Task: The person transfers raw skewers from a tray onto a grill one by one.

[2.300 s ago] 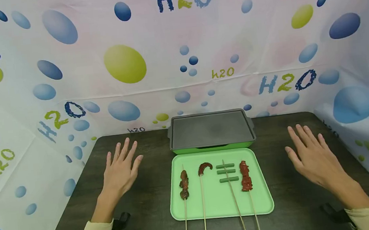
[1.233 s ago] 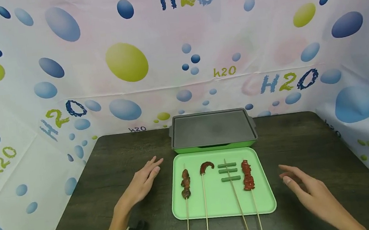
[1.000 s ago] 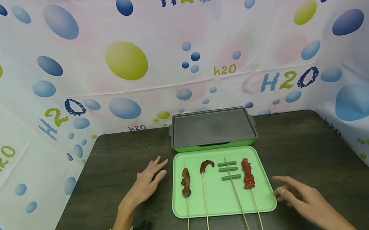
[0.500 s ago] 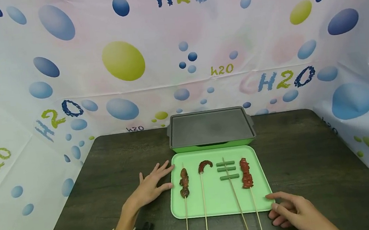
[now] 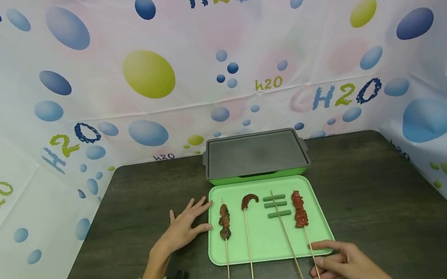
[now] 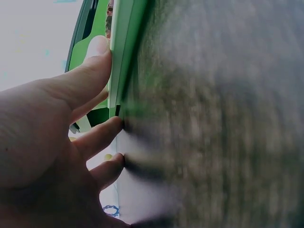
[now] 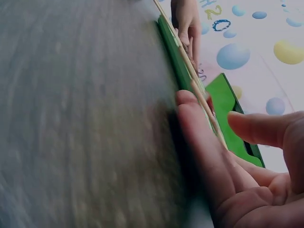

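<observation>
Red-meat skewer [image 5: 300, 215] points meat-first toward the griddle [image 5: 257, 154], angled slightly left.

Dk wood-look tbl [image 5: 380, 186] below; white backdrop [image 5: 320, 52] behind w/ blue & yellow-grn ovals [image 5: 149, 74], H2O lettering [image 5: 345, 95].

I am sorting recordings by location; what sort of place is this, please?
Probably a staged tabletop filming corner, not a working kitchen: an H2O-printed sheet hangs behind and beside a dark table bearing a griddle.
</observation>
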`<state>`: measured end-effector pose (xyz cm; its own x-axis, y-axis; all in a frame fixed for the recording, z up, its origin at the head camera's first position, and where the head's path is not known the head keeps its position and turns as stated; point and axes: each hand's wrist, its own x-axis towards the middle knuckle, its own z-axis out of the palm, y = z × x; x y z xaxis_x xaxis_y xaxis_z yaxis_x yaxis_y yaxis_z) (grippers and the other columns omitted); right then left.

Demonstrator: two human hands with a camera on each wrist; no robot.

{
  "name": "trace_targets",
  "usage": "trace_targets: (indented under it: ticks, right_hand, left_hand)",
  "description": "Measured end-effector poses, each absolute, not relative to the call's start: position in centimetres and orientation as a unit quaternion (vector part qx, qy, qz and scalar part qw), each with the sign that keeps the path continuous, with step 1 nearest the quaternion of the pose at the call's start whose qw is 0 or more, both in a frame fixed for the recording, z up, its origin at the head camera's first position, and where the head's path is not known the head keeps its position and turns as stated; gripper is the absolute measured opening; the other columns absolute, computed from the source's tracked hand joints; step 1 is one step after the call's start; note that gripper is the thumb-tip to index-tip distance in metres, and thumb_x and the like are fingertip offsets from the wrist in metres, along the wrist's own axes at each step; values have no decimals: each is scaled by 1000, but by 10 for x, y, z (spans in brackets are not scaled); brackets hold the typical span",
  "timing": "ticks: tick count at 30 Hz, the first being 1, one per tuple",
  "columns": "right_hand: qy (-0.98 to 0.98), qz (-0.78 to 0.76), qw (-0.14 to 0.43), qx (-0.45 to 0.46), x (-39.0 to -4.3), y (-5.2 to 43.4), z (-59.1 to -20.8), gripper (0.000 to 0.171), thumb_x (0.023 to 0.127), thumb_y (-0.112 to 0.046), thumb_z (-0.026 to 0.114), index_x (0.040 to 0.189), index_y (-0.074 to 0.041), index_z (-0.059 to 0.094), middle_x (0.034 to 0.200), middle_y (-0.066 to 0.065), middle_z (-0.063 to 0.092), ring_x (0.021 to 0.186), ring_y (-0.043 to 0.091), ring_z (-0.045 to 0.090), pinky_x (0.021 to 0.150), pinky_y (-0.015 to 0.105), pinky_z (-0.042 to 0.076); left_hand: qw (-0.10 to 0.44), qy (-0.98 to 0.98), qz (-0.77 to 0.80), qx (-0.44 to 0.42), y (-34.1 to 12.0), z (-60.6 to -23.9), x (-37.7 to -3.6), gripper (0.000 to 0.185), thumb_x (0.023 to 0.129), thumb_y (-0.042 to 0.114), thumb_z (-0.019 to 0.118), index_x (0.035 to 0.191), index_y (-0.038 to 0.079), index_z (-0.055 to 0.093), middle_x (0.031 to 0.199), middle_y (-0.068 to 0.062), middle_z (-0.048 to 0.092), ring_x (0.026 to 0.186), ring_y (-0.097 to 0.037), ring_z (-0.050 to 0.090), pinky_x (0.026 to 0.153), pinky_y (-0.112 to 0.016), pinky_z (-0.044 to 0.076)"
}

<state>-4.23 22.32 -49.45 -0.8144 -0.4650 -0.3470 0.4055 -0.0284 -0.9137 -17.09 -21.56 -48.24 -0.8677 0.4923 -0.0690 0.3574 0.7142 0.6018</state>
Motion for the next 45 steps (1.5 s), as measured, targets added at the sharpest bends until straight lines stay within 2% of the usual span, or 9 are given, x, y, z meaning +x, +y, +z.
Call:
trace_targets:
  ticks: [9, 23, 30, 36, 45]
  right_hand:
    - [617, -735, 278, -33, -41, 220, -501, 53, 103, -7, 63, 143, 19, 42, 101, 24, 74, 89, 29, 77, 76, 39, 62]
    - [620, -737, 265, -37, -43, 224, -498, 55, 101, -5, 65, 146, 17, 41, 103, 26, 74, 89, 30, 77, 75, 41, 62]
    - [609, -746, 258, -80, -46, 218, -488, 54, 103, -2, 60, 147, 18, 38, 105, 30, 72, 91, 33, 76, 76, 43, 62]
    - [607, -747, 243, -122, -52, 204, -474, 53, 103, -1, 60, 145, 20, 37, 103, 26, 74, 91, 31, 77, 76, 41, 62]
    - [635, -730, 217, -130, -67, 172, -459, 53, 101, -3, 64, 144, 19, 41, 102, 36, 70, 87, 29, 77, 74, 43, 62]
  left_hand:
    - [117, 918, 302, 228, -216, -483, -172, 71, 96, 40, 71, 159, 19, 44, 167, -11, 29, 155, -44, 10, 100, -87, -11]
    - [113, 915, 315, 227, -215, -483, -170, 72, 95, 38, 71, 159, 18, 44, 166, -12, 30, 155, -44, 11, 100, -87, -12]
    - [108, 913, 316, 232, -215, -483, -171, 72, 95, 38, 72, 158, 17, 44, 165, -14, 30, 154, -46, 12, 99, -88, -11]
    - [109, 914, 315, 229, -216, -483, -171, 72, 96, 39, 71, 158, 18, 44, 166, -13, 30, 154, -45, 12, 99, -87, -11]
    - [106, 914, 315, 234, -216, -482, -170, 71, 96, 39, 71, 158, 17, 44, 165, -14, 30, 154, -46, 12, 99, -88, -11]
